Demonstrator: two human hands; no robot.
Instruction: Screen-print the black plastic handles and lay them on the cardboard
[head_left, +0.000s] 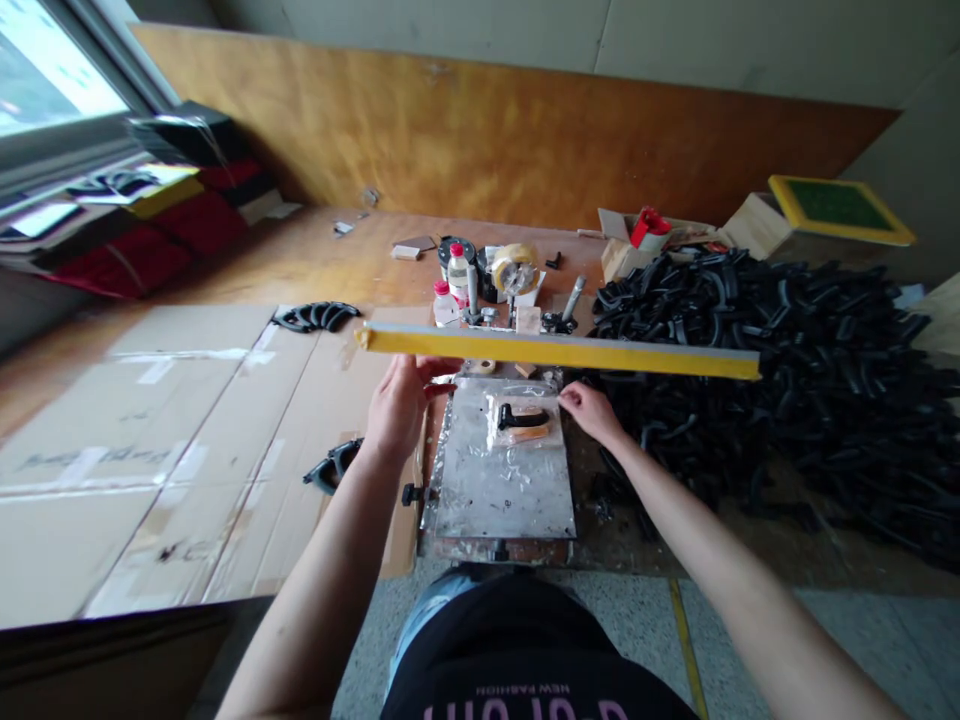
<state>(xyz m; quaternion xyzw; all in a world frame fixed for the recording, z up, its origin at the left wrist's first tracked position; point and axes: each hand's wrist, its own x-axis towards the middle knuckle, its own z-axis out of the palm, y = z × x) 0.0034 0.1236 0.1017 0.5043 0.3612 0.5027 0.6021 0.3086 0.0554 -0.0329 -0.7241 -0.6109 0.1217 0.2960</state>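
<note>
A grey metal plate (502, 490) lies in front of me. On its upper part a black curved plastic handle (525, 417) rests between orange-brown strips, with clear film around them. My left hand (401, 400) is at the plate's upper left corner, fingers apart and pointing right, just below a long yellow-taped bar (562, 354). This bar hangs level across the plate's far end. Beside the plate's right edge is my right hand (591, 408), its fingers curled together in a pinch; whatever is between the fingertips is too small to make out.
To the right lies a large heap of black curved parts (720, 300). Flattened cardboard (187, 420) covers the left, with a few black parts (319, 317) on it. Behind the bar stand bottles with pink caps (457, 275), a tape roll (514, 268) and upright metal posts (574, 300).
</note>
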